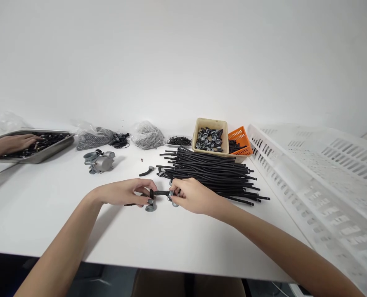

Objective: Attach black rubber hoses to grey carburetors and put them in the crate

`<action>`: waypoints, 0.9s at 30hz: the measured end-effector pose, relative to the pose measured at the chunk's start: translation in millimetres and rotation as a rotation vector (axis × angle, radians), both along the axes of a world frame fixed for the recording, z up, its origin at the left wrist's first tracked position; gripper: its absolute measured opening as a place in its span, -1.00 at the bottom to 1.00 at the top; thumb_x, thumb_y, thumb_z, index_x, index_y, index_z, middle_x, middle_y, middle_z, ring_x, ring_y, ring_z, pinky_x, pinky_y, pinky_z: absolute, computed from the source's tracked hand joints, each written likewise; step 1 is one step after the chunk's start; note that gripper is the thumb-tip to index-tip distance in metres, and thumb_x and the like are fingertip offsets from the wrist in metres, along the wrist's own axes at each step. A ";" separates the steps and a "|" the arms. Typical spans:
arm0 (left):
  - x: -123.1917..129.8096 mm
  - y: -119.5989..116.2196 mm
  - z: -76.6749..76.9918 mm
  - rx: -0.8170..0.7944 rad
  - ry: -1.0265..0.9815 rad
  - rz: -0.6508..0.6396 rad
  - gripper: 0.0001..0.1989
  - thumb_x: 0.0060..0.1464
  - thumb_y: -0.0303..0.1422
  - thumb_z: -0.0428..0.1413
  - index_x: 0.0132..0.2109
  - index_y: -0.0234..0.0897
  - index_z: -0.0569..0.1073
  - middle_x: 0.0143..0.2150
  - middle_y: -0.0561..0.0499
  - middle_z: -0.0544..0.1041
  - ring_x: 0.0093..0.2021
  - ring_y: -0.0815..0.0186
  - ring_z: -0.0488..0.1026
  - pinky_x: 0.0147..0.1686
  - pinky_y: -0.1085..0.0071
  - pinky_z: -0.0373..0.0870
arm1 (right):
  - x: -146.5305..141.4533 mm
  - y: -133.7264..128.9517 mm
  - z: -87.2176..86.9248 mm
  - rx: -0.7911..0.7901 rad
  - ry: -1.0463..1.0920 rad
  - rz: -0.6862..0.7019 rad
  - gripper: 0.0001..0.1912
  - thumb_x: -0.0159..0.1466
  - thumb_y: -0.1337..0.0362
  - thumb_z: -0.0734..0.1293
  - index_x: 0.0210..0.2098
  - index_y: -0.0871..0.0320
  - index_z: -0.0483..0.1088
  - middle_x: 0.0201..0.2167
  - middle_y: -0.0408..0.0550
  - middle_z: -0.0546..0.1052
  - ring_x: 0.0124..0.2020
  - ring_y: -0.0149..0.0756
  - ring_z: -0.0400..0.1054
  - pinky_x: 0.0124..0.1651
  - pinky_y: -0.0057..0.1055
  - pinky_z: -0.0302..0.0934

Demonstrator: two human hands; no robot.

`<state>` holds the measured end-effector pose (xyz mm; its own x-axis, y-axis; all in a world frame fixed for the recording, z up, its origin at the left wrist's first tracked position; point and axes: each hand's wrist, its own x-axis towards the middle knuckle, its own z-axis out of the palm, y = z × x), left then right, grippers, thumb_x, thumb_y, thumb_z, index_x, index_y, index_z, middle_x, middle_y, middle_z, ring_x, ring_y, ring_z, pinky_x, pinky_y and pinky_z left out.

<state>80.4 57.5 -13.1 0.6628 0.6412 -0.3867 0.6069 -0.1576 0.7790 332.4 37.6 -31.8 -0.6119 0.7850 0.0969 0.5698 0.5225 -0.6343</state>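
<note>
Between my two hands runs a short black tube with grey metal-looking fittings. My left hand pinches its left end, where a black piece with a grey round cap hangs just over the table. My right hand grips the grey fitting at the other end, partly hidden by the fingers. Just beyond lies a curved black tube with a grey end. A pile of long black tubes is beside and behind my right hand.
A grey metal assembly stands to the left. Along the wall are bags of small parts, a beige bin, and an orange basket. A white slotted crate borders the right. Another person's hand reaches into a metal tray.
</note>
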 end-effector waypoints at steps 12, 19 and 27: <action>-27.1 -11.3 -7.7 0.386 -0.126 0.280 -0.59 0.12 -0.07 0.07 0.09 -0.04 0.38 0.24 -0.05 0.37 0.20 0.09 0.35 0.08 0.21 0.41 | -1.7 -2.4 1.4 0.118 0.050 -0.032 -0.90 0.22 0.41 0.28 -0.26 0.14 0.37 -0.36 -0.13 0.49 -0.42 -0.42 0.36 -0.37 -0.51 0.08; -83.0 23.6 -29.8 1.083 0.197 0.963 -0.53 0.09 -0.06 0.02 0.05 -0.24 0.36 0.11 -0.15 0.42 0.15 0.05 0.33 0.18 0.06 0.24 | -1.3 3.0 16.1 0.087 0.502 -0.201 -0.86 0.12 0.32 0.36 -0.31 0.13 0.34 -0.44 -0.18 0.47 -0.41 -0.39 0.41 -0.31 -0.47 0.28; -119.2 34.4 -63.6 0.792 0.563 1.169 0.11 -0.12 0.16 0.10 0.30 -0.56 -0.16 0.29 -0.51 -0.02 0.23 -0.35 0.14 0.07 -0.04 0.26 | 24.3 20.4 50.9 -0.088 1.102 -0.389 -0.74 0.06 0.30 0.43 -0.26 0.16 0.35 -0.25 -0.10 0.51 -0.17 -0.28 0.50 0.06 -0.29 0.34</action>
